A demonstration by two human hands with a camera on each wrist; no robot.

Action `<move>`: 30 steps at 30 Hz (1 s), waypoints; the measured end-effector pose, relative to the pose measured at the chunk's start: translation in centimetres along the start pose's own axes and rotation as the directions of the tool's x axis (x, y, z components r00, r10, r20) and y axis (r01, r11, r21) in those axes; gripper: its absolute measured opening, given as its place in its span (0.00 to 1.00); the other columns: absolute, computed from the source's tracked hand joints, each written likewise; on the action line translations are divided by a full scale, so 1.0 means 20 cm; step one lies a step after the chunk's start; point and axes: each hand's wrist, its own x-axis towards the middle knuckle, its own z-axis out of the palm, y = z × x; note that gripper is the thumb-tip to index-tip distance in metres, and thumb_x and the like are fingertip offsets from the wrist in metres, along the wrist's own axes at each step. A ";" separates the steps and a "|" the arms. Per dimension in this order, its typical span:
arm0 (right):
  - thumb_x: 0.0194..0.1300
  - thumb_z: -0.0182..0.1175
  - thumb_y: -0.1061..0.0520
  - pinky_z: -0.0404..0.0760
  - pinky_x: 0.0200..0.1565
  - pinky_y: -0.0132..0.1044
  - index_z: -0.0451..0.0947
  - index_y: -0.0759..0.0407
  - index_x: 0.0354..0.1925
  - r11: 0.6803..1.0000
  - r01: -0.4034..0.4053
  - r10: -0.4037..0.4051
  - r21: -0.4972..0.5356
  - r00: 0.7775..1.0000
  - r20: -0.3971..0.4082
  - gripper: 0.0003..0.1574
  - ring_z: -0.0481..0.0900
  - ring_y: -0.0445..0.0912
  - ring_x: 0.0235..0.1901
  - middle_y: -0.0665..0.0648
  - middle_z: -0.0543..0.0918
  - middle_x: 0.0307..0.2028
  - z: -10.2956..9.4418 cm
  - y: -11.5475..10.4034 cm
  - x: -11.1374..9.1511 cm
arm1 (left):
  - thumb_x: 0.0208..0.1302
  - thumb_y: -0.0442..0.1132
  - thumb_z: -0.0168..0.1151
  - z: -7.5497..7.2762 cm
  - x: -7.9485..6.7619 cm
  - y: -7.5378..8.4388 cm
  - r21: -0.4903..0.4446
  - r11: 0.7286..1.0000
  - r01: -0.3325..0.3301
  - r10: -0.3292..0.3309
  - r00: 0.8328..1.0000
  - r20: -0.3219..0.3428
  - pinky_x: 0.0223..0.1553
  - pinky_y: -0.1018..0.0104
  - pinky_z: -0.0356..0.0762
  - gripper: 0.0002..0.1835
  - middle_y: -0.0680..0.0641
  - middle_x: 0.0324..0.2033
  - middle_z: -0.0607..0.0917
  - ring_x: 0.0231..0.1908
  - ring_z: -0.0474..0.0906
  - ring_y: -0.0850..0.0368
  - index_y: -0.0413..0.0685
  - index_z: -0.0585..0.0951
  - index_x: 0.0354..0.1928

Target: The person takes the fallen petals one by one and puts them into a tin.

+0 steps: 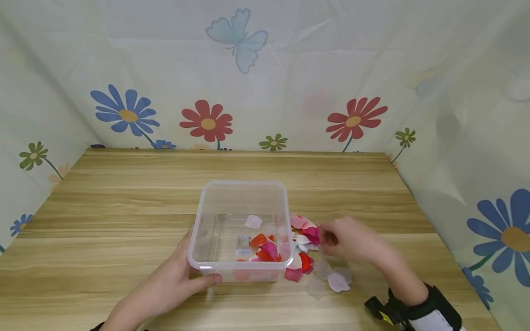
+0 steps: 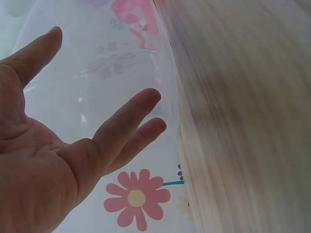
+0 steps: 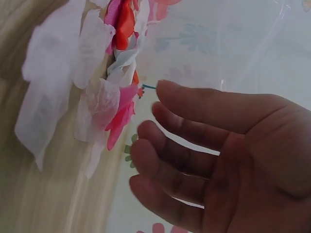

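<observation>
Loose petals, thin, soft-looking, red, pink, magenta and white [image 1: 301,239]: heaped right of centre in the frame, on a pale wood-grained worktop [image 1: 124,207], close along the right wall of a clear, open-topped plastic box with rounded corners [image 1: 240,265]; from my end I cannot tell whether they touch it.
Inside the box: a red-and-magenta clump of petals [image 1: 268,250] toward its lower right, and one whitish petal [image 1: 253,222] higher up.
Left hand [image 1: 178,280]: at the box's left side, thumb on the near wall, fingers extended and spread in my left wrist view; it braces without clasping.
Right hand [image 1: 349,239]: at the heap's right edge, fingers loosely bent; my right wrist view shows nothing pinched between thumb and fingers.
Box risk: I'd watch for a slide or tip if the right hand nudges that wall, since the left hand's brace looks light.
Petal risk: overlapping layers could cling and come up several together, or slip out of a shallow pinch and scatter.
Flat pale petals [image 1: 339,279]: below the right hand in the frame; lying so low, they may be awkward to get a fingertip under.
</observation>
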 end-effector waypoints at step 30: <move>0.46 0.78 0.60 0.66 0.28 0.33 0.71 0.47 0.26 0.955 -0.229 0.272 -0.187 0.929 0.251 0.22 0.69 0.42 0.26 0.45 0.71 0.23 0.12 -0.12 -0.06 | 0.56 0.46 0.75 0.00 -0.01 0.00 0.001 1.000 0.000 0.000 1.000 -0.002 0.52 0.67 0.73 0.59 0.55 0.64 0.63 0.54 0.75 0.46 0.70 0.41 0.77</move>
